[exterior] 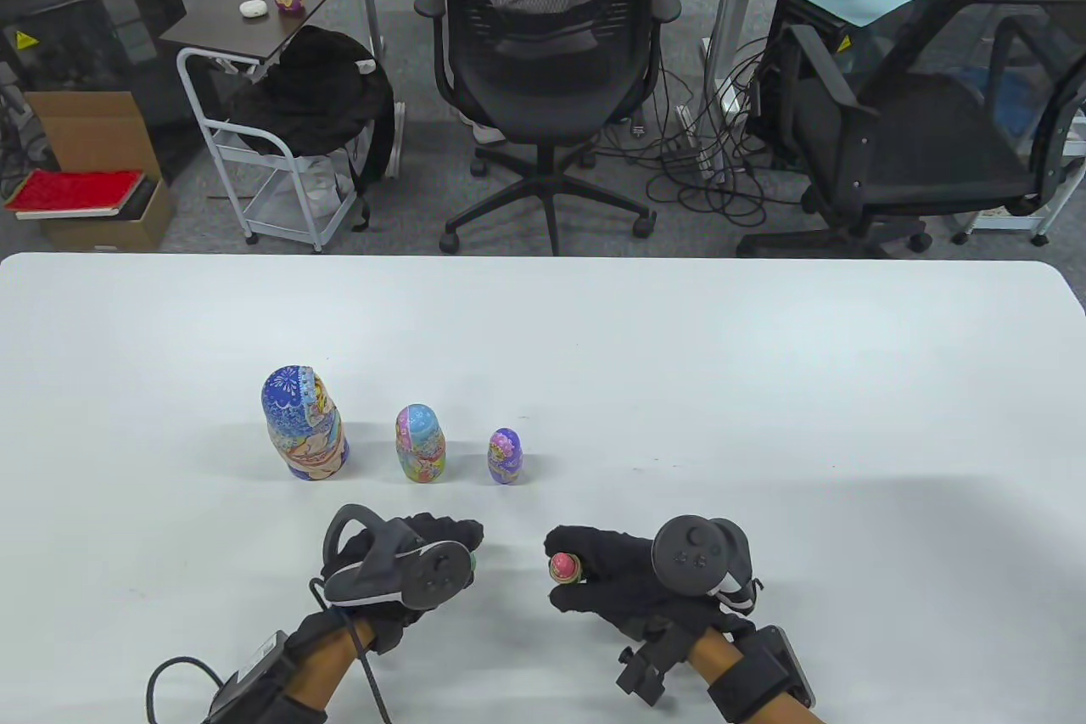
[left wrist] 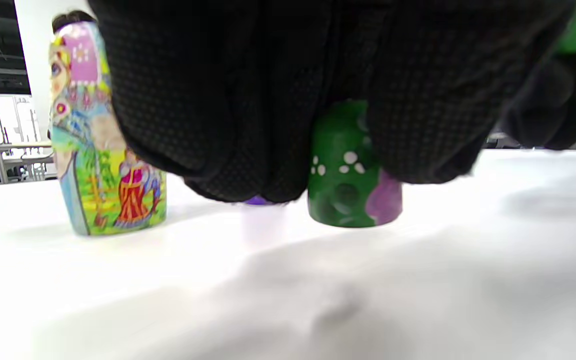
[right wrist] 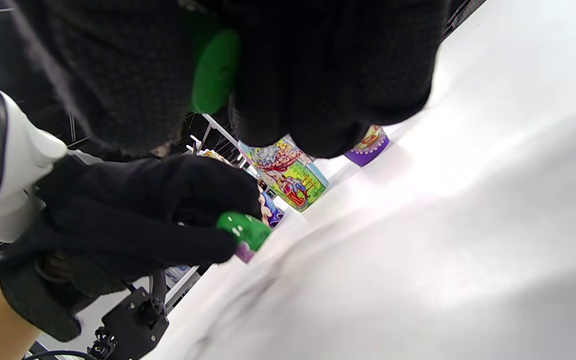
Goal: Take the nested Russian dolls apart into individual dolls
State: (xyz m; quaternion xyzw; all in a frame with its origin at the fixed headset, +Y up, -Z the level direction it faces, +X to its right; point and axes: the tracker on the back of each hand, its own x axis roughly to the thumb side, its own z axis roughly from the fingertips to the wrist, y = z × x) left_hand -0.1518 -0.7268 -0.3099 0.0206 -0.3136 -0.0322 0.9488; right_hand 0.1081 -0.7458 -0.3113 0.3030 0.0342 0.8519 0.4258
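Three glossy painted wooden dolls stand in a row on the white counter [exterior: 764,350]: the big blue one [exterior: 304,423], the pastel middle one [exterior: 420,444], the small purple one [exterior: 505,457]. The left hand [exterior: 399,567] grips a green dotted bottom half [left wrist: 350,187] set on the counter; the right hand [exterior: 611,575] pinches a pink-capped piece [exterior: 565,567]. Best lift straight and slowly, since lacquer is slippery.

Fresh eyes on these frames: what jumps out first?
Three painted dolls stand in a row on the white table, shrinking rightward: the big blue doll, the pink-topped doll, the small purple doll. Nearer the camera, the left hand grips a green doll piece resting on the table, while the right hand holds a tiny pink-headed doll.
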